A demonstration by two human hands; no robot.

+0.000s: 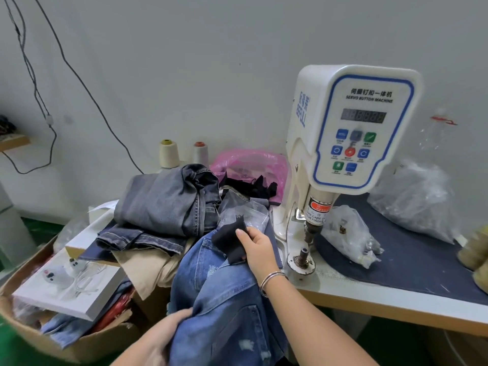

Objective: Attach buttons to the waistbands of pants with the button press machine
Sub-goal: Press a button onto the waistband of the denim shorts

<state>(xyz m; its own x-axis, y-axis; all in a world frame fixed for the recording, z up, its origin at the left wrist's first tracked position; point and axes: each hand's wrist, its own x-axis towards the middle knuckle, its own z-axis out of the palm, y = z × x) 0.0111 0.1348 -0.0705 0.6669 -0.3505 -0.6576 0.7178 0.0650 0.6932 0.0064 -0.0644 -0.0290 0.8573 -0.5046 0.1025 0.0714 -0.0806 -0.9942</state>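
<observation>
Here the blue jeans (224, 299) lie bunched off the front edge of the desk (369, 291), draped toward the person, faded and frayed in spots. The right hand (257, 249) rests on top of them, thumb and fingers pinching a small dark scrap of fabric (229, 241) against the denim, with thin bangles (270, 281) round its wrist. The left hand (161, 336) is lower down, fingers curled into a fold of the same jeans near the bottom of the view.

Just right of the right hand, near the desk's front edge, stands the button press machine (351, 128), white with a blue-rimmed panel (its label reads "Servo Button Machine"). Its punch (309, 231) hangs above the round lower die (302, 257), the two apart with nothing between them. A dark mat (412, 260) covers the desk to the machine's right, carrying a clear bag of small parts (348, 236) and a larger clear bag (414, 196) nearer the back edge.

At the desk's left end a pile of folded grey and dark jeans (163, 204) is stacked, with a pink plastic bag (250, 165) and two thread cones (169, 154) behind it along the back edge. Off the left end sits a cardboard box (66, 347) holding a white slab (68, 289) and more cloth.
</observation>
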